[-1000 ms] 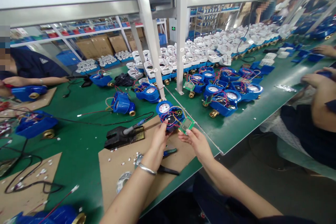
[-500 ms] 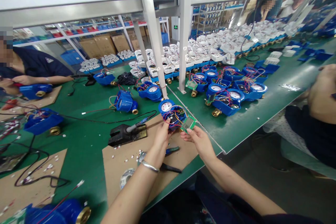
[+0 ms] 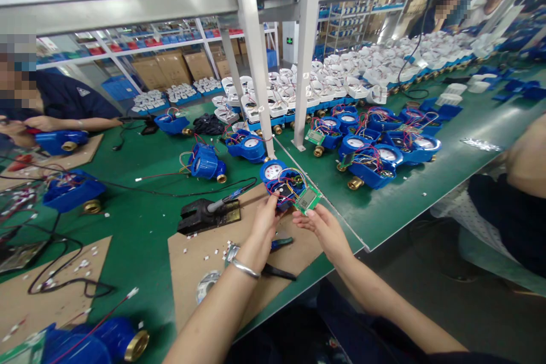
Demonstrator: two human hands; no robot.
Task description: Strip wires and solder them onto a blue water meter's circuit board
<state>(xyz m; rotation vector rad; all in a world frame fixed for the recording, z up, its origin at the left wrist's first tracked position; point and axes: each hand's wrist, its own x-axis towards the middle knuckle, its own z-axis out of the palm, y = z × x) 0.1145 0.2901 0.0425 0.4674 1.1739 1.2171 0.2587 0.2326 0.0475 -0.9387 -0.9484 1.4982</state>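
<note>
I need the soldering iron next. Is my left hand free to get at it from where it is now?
Probably not at once: the left hand is gripping the blue meter. The soldering iron lies on its stand just left of it, with nothing between.

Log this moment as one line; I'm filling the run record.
left hand: on blue meter | right hand: holds green circuit board | below: cardboard mat

Left fingers (image 3: 269,209) partly hide blue meter (image 3: 279,182); wire ends indistinct.

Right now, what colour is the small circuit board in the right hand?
Green, with a grey display in the middle; the circuit board in the right hand shows best in the head view.
</note>
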